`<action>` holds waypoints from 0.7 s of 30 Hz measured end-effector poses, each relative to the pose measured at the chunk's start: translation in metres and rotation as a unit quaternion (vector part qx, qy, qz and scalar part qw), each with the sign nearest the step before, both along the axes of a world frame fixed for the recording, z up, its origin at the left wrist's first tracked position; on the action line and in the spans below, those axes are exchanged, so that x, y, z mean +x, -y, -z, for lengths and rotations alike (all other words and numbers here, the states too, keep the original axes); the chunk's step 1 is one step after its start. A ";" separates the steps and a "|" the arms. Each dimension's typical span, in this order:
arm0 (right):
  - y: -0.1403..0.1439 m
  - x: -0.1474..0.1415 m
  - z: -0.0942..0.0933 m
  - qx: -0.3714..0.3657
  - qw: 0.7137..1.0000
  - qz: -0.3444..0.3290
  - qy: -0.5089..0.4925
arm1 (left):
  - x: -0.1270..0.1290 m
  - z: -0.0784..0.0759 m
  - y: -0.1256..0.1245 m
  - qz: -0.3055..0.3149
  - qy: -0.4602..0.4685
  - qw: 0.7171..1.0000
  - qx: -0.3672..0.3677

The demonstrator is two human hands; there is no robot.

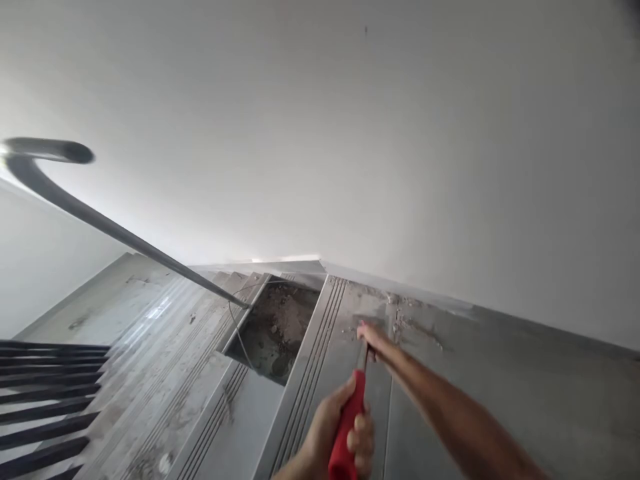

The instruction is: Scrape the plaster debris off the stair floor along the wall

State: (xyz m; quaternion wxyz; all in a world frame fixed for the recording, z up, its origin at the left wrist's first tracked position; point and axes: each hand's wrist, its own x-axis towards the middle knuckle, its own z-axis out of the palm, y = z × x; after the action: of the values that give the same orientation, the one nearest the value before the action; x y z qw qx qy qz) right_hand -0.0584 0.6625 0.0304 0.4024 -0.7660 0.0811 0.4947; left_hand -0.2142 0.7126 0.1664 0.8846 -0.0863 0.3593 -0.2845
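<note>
At the top of a grey tiled staircase, seen from my head camera, my left hand (337, 437) sits at six o'clock, fingers closed tight around the red handle of a tool (350, 420) whose dark shaft runs up toward twelve o'clock. My right hand (373, 339), reaching in from four o'clock, rests fingertips down on the landing tile (500, 400) just where the shaft's tip meets it; how far this hand is open I cannot tell. Crumbled mortar (410, 323) lies just beside it at two o'clock. An open hole of bare rubble (275, 330) gapes at ten o'clock. A metal handrail (100, 217) slants further left, before a white wall (350, 133)
</note>
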 end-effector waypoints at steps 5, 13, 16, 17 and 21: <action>0.002 0.013 0.009 0.028 1.000 0.011 -0.007 | 0.015 -0.009 0.002 -0.020 -0.033 0.999 0.026; 0.006 0.008 0.019 -0.014 0.996 -0.011 0.084 | -0.007 0.027 0.008 0.006 0.009 0.998 0.056; -0.004 0.033 0.005 -0.020 0.994 0.000 0.109 | 0.016 0.027 0.001 0.007 0.010 0.996 0.084; -0.005 0.034 0.001 -0.020 0.994 -0.003 0.108 | 0.019 0.026 0.001 0.008 0.004 0.997 0.081; -0.003 0.019 0.001 -0.016 0.996 -0.014 0.083 | 0.007 0.018 0.004 0.009 0.011 0.999 0.038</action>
State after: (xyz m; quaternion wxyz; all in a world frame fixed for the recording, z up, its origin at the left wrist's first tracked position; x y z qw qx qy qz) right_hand -0.0399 0.6660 0.0296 0.3885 -0.8118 0.0449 0.4337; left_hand -0.2071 0.7084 0.1486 0.8887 -0.0462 0.3608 -0.2792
